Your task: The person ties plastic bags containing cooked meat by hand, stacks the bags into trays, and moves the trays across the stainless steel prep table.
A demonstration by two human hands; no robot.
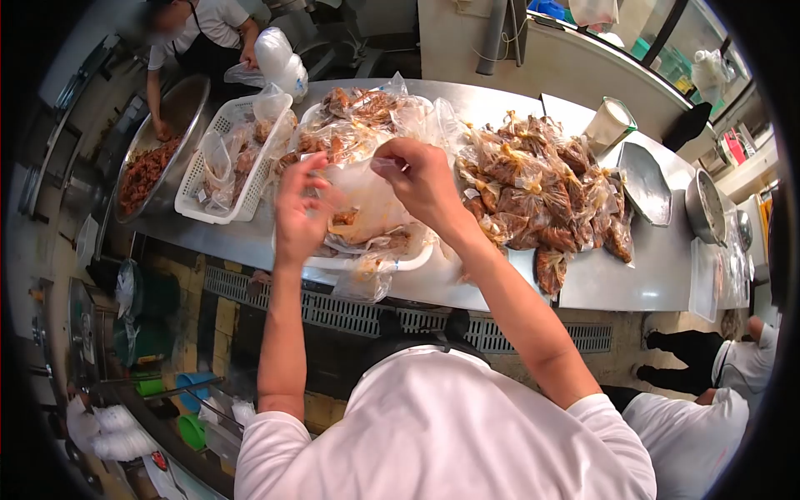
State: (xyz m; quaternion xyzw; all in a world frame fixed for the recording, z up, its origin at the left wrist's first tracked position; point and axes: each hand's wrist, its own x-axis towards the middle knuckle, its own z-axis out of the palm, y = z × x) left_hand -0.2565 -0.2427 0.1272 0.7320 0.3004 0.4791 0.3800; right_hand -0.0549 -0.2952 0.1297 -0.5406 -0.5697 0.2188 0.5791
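A clear plastic bag (pixel 360 193) hangs in front of me, with brown food at its lower part. My right hand (pixel 423 185) pinches the bag's upper edge between thumb and fingers. At the bag's left side is my left hand (pixel 302 208), its fingers apart and somewhat blurred by motion; whether they touch the bag is unclear. Beneath and behind both hands, a white basket (pixel 414 260) holds several clear bags of reddish-brown food (pixel 360 108). To the right of my right hand lies a large pile of knotted food bags (pixel 533 179).
Left of me stand a white perforated basket (pixel 190 185) of bags and a metal bowl (pixel 198 104) of reddish food, where a co-worker's hand (pixel 162 131) reaches. Rightward on the steel table (pixel 642 279) are a metal tray (pixel 646 183), a white tub (pixel 611 121) and a round bowl (pixel 705 207).
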